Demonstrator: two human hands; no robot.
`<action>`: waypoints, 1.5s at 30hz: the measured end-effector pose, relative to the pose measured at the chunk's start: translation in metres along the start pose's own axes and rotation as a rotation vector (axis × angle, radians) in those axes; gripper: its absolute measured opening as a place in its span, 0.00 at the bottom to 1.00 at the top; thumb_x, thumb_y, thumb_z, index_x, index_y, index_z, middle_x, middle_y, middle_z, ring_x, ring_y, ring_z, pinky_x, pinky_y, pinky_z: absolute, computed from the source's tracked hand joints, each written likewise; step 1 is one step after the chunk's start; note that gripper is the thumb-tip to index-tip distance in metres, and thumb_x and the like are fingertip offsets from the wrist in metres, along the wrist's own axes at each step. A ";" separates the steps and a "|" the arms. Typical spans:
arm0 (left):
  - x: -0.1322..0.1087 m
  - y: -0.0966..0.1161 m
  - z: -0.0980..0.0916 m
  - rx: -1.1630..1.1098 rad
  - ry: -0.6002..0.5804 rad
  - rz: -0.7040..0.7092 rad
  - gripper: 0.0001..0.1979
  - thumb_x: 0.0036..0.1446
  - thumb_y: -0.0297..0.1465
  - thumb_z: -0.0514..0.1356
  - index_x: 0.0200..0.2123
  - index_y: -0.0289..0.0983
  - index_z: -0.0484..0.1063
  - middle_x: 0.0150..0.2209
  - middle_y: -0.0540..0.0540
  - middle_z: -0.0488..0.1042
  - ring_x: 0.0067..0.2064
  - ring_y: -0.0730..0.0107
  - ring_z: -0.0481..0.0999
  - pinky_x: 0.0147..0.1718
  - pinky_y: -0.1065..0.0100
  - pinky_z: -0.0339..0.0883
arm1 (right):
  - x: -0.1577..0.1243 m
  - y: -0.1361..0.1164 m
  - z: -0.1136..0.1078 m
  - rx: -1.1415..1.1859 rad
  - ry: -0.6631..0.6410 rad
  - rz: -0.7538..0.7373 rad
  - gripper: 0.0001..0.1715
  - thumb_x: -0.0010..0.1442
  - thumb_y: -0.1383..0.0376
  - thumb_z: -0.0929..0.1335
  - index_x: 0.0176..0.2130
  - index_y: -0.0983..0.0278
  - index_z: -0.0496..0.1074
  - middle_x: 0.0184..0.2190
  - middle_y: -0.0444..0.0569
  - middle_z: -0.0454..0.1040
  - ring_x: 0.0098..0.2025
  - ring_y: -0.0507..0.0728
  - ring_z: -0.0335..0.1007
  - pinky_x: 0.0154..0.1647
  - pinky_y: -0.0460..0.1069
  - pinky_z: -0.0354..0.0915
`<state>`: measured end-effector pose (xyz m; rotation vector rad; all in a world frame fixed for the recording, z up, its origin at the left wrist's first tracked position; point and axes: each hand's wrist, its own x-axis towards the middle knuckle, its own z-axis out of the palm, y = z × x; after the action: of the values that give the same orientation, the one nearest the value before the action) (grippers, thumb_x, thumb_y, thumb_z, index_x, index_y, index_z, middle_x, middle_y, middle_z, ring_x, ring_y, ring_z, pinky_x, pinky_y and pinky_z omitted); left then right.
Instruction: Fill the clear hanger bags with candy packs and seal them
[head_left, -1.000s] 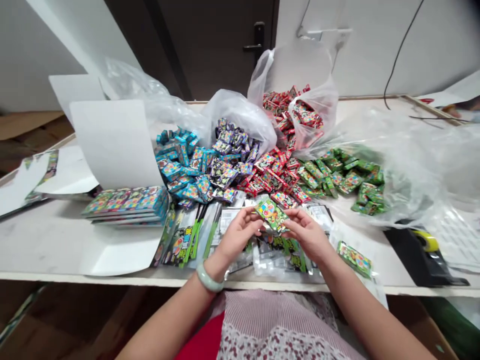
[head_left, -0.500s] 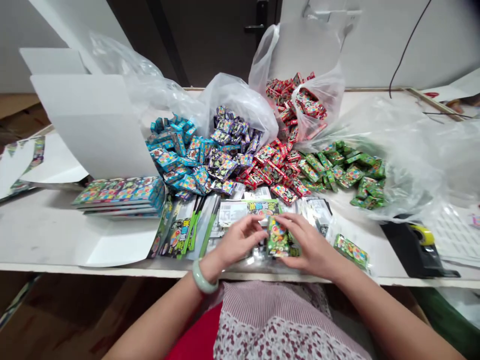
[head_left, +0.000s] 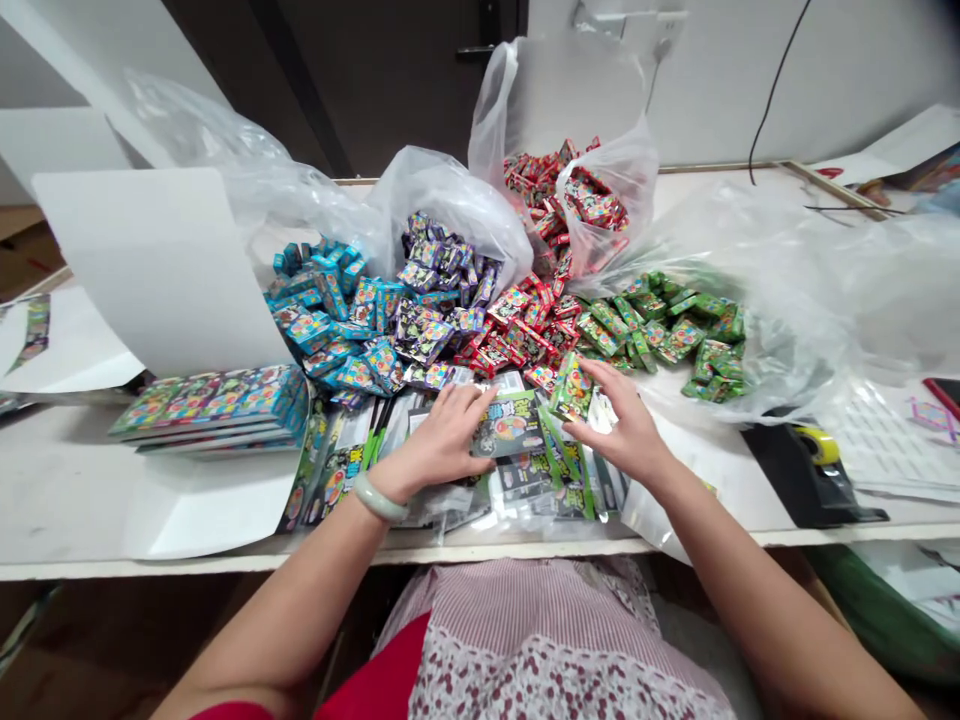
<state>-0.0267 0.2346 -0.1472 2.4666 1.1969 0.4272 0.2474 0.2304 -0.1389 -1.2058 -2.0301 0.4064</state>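
My left hand lies on the pile of flat printed plastic packets, thumb and fingers spread. Its fingertips touch the left edge of a dark packet with a green header. In my right hand, a small green candy box is gripped between thumb and fingers, tilted over the packets. Just behind the hands are heaps of similar small boxes: blue ones, purple ones, red ones and green ones.
An open white carton with a stack of colourful flat boxes stands left. Clear plastic bags surround the heaps at the back. A black tape dispenser with yellow tape sits right, near the table's front edge.
My right hand has moved up and away from me with the green box. My left hand has shifted left and away from the box, its fingers spreading. The view has shifted slightly right.
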 end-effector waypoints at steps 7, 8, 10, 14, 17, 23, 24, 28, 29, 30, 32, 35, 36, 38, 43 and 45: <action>-0.018 0.008 -0.017 -0.139 0.033 0.012 0.51 0.45 0.36 0.69 0.67 0.42 0.44 0.60 0.36 0.55 0.59 0.43 0.59 0.58 0.46 0.57 | 0.011 -0.014 0.011 -0.129 -0.019 -0.085 0.43 0.56 0.58 0.69 0.66 0.56 0.51 0.62 0.56 0.58 0.63 0.67 0.54 0.63 0.65 0.52; -0.021 0.008 -0.019 -0.150 0.035 0.003 0.51 0.45 0.36 0.69 0.67 0.42 0.43 0.59 0.36 0.56 0.59 0.44 0.60 0.58 0.46 0.58 | 0.010 -0.011 0.011 -0.148 -0.012 -0.068 0.43 0.56 0.58 0.69 0.66 0.56 0.51 0.61 0.56 0.58 0.63 0.67 0.54 0.63 0.65 0.53; -0.027 0.005 -0.020 -0.162 0.030 -0.002 0.51 0.46 0.37 0.69 0.67 0.42 0.43 0.59 0.37 0.55 0.59 0.45 0.60 0.58 0.46 0.59 | 0.006 -0.006 0.009 -0.160 -0.038 -0.056 0.43 0.56 0.58 0.69 0.66 0.56 0.51 0.61 0.56 0.58 0.63 0.67 0.55 0.62 0.65 0.54; -0.036 -0.001 -0.018 -0.151 0.017 -0.011 0.52 0.46 0.39 0.69 0.67 0.42 0.43 0.61 0.36 0.53 0.61 0.44 0.58 0.59 0.47 0.57 | -0.001 -0.005 -0.003 -0.163 -0.174 -0.131 0.43 0.56 0.59 0.69 0.66 0.56 0.50 0.61 0.56 0.59 0.63 0.66 0.54 0.62 0.64 0.54; -0.040 -0.004 -0.016 -0.122 0.015 -0.023 0.52 0.46 0.39 0.69 0.67 0.42 0.42 0.61 0.35 0.54 0.61 0.44 0.59 0.58 0.46 0.58 | 0.000 -0.009 -0.013 -0.185 -0.339 -0.212 0.44 0.56 0.58 0.70 0.66 0.55 0.51 0.61 0.54 0.60 0.62 0.65 0.55 0.62 0.64 0.54; -0.043 -0.003 -0.015 -0.092 -0.034 0.084 0.50 0.46 0.39 0.69 0.67 0.42 0.45 0.61 0.34 0.56 0.61 0.41 0.58 0.59 0.45 0.56 | 0.007 -0.014 -0.027 -0.204 -0.598 -0.311 0.42 0.53 0.60 0.72 0.63 0.56 0.59 0.61 0.54 0.62 0.62 0.66 0.56 0.60 0.63 0.57; -0.043 -0.002 -0.014 -0.094 -0.033 0.089 0.50 0.46 0.39 0.69 0.67 0.41 0.46 0.61 0.34 0.57 0.61 0.42 0.58 0.59 0.45 0.55 | 0.007 -0.014 -0.028 -0.201 -0.614 -0.315 0.42 0.52 0.61 0.72 0.63 0.56 0.59 0.62 0.54 0.62 0.61 0.66 0.57 0.59 0.63 0.58; -0.042 0.002 -0.012 -0.123 -0.026 0.089 0.49 0.46 0.38 0.69 0.67 0.42 0.48 0.60 0.35 0.58 0.60 0.42 0.59 0.59 0.45 0.57 | 0.010 -0.015 -0.029 -0.203 -0.630 -0.309 0.45 0.50 0.63 0.74 0.64 0.55 0.59 0.62 0.53 0.62 0.60 0.66 0.58 0.59 0.63 0.58; -0.041 0.003 -0.012 -0.129 -0.028 0.090 0.49 0.45 0.38 0.69 0.67 0.42 0.48 0.60 0.35 0.58 0.60 0.42 0.60 0.59 0.45 0.57 | 0.011 -0.015 -0.029 -0.210 -0.634 -0.309 0.45 0.50 0.64 0.74 0.64 0.55 0.59 0.61 0.53 0.62 0.60 0.66 0.58 0.59 0.62 0.58; -0.041 0.003 -0.012 -0.132 -0.029 0.089 0.49 0.45 0.38 0.69 0.67 0.42 0.48 0.60 0.35 0.58 0.60 0.42 0.60 0.58 0.45 0.58 | 0.012 -0.016 -0.029 -0.216 -0.641 -0.309 0.45 0.49 0.64 0.74 0.63 0.56 0.59 0.61 0.54 0.63 0.60 0.66 0.59 0.59 0.62 0.58; -0.040 0.004 -0.014 -0.139 -0.044 0.087 0.50 0.45 0.38 0.70 0.67 0.43 0.47 0.61 0.35 0.58 0.60 0.42 0.60 0.58 0.45 0.58 | 0.014 -0.016 -0.030 -0.213 -0.663 -0.308 0.44 0.50 0.63 0.74 0.63 0.58 0.60 0.60 0.55 0.64 0.59 0.66 0.60 0.58 0.61 0.59; -0.039 0.002 -0.018 -0.165 -0.083 0.086 0.48 0.46 0.39 0.69 0.66 0.43 0.48 0.61 0.36 0.57 0.61 0.43 0.60 0.59 0.46 0.57 | 0.018 -0.016 -0.033 -0.149 -0.681 -0.298 0.42 0.51 0.61 0.73 0.62 0.59 0.61 0.59 0.55 0.65 0.57 0.65 0.61 0.56 0.61 0.61; -0.039 0.001 -0.020 -0.175 -0.087 0.084 0.47 0.47 0.39 0.69 0.66 0.43 0.49 0.62 0.37 0.57 0.61 0.43 0.60 0.60 0.46 0.57 | 0.019 -0.015 -0.034 -0.124 -0.671 -0.292 0.41 0.51 0.60 0.73 0.62 0.58 0.61 0.58 0.54 0.65 0.57 0.65 0.62 0.56 0.61 0.61; -0.040 -0.001 -0.021 -0.185 -0.073 0.063 0.46 0.47 0.39 0.69 0.66 0.43 0.51 0.62 0.37 0.57 0.61 0.44 0.60 0.60 0.46 0.56 | 0.020 -0.015 -0.035 -0.104 -0.620 -0.273 0.40 0.52 0.59 0.72 0.62 0.56 0.61 0.58 0.53 0.65 0.56 0.64 0.63 0.55 0.61 0.62; -0.044 -0.004 -0.019 -0.168 -0.030 0.008 0.47 0.46 0.41 0.69 0.66 0.43 0.50 0.62 0.37 0.57 0.61 0.43 0.59 0.60 0.45 0.56 | 0.017 -0.018 -0.029 -0.198 -0.427 -0.230 0.41 0.54 0.58 0.71 0.64 0.58 0.57 0.60 0.55 0.62 0.59 0.67 0.59 0.59 0.63 0.58; -0.044 -0.004 -0.018 -0.158 -0.020 0.015 0.47 0.46 0.42 0.69 0.66 0.43 0.50 0.62 0.36 0.56 0.62 0.43 0.59 0.60 0.45 0.56 | 0.013 -0.021 -0.025 -0.238 -0.405 -0.240 0.42 0.54 0.58 0.71 0.64 0.57 0.56 0.61 0.55 0.61 0.59 0.68 0.58 0.60 0.65 0.56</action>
<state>-0.0631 0.2051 -0.1383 2.3410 1.0936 0.4816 0.2486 0.2291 -0.1038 -1.0588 -2.6014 0.3152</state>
